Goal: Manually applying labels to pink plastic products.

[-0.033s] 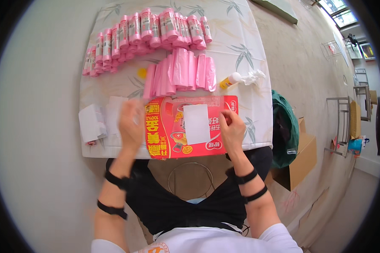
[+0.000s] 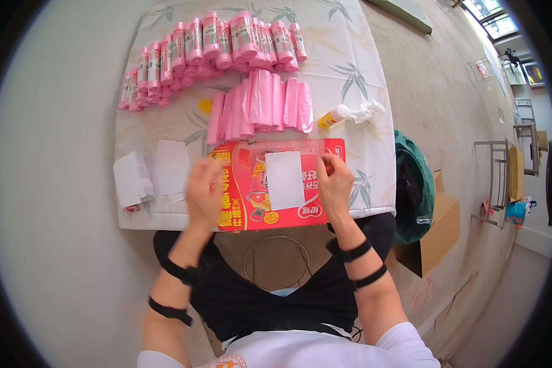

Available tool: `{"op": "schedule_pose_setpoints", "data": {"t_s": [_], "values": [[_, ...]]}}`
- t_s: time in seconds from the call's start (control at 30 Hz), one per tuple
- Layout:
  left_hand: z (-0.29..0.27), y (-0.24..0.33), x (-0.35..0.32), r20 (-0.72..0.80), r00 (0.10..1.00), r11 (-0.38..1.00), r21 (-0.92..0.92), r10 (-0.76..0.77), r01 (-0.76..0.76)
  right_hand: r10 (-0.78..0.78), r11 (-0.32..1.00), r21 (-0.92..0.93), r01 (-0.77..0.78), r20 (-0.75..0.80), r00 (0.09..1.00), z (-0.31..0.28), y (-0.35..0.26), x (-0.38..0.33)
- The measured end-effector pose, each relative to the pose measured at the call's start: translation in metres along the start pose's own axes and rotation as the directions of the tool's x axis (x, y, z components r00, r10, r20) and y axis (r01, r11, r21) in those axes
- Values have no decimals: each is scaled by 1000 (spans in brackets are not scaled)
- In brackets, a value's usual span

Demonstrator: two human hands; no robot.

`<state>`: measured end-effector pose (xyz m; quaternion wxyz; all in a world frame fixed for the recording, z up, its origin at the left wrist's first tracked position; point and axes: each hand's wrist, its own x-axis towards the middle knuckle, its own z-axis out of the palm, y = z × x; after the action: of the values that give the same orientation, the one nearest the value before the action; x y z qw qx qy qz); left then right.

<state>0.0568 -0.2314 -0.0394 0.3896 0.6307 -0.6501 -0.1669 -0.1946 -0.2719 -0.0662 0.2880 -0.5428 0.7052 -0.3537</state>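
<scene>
A white rectangular sheet of paper (image 2: 285,181) lies on a flat red and yellow printed cardboard piece (image 2: 245,211) at the table's near edge. My left hand (image 2: 204,193) hangs over the cardboard's left end; motion blurs its fingers. My right hand (image 2: 336,187) is at the cardboard's right side, thumb and fingers pinched together; whatever they hold, if anything, is hidden. A glue stick (image 2: 332,116), yellow with a white end, lies beyond that hand. Bare pink rolls of plastic bags (image 2: 260,104) lie past the cardboard.
Many pink bag rolls with printed labels (image 2: 211,37) are stacked at the back. White paper pieces (image 2: 132,178) lie at left, near loose sheets (image 2: 172,162). A yellow round cap (image 2: 205,105) and crumpled white tissue (image 2: 368,113) are on the table. A green bag (image 2: 411,190) and cardboard box (image 2: 438,233) stand right.
My left hand has moved right, away from the loose white sheets and over the cardboard's left end. My right hand has shifted slightly left and up.
</scene>
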Motion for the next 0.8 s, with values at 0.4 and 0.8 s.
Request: {"op": "schedule_pose_setpoints", "data": {"t_s": [0.4,0.8], "values": [[63,78,-68,279,914,828,-403,-295,391,164,963,-179,-202,-205,965,72,-7,54],[41,88,-40,424,786,45,-868,-450,494,249,578,668,-468,403,881,-26,-52,-63]]}}
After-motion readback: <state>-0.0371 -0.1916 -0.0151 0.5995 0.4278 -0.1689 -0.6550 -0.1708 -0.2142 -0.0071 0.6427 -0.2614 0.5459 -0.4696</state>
